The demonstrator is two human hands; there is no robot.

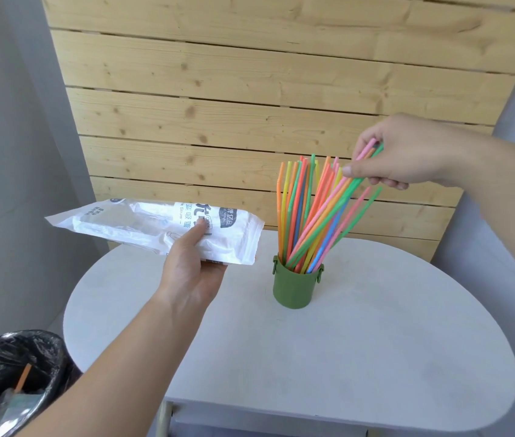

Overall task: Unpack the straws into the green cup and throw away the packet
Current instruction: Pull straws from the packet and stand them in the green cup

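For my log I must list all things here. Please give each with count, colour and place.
oval table: one, white, centre
round green cup: one, green, on the table
thin plastic straws: many, mixed colours, in the cup
printed plastic packet: one, white, above table's left edge
plastic-lined bin: one, black, lower left
wooden plank wall: one, pale, behind
left grip: one, holds the packet
right grip: one, pinches some straws

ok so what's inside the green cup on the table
A bunch of multicoloured plastic straws stands in the round green plastic cup, leaning right, with the right hand pinching several tops. The cup wall hides their lower ends and the bottom.
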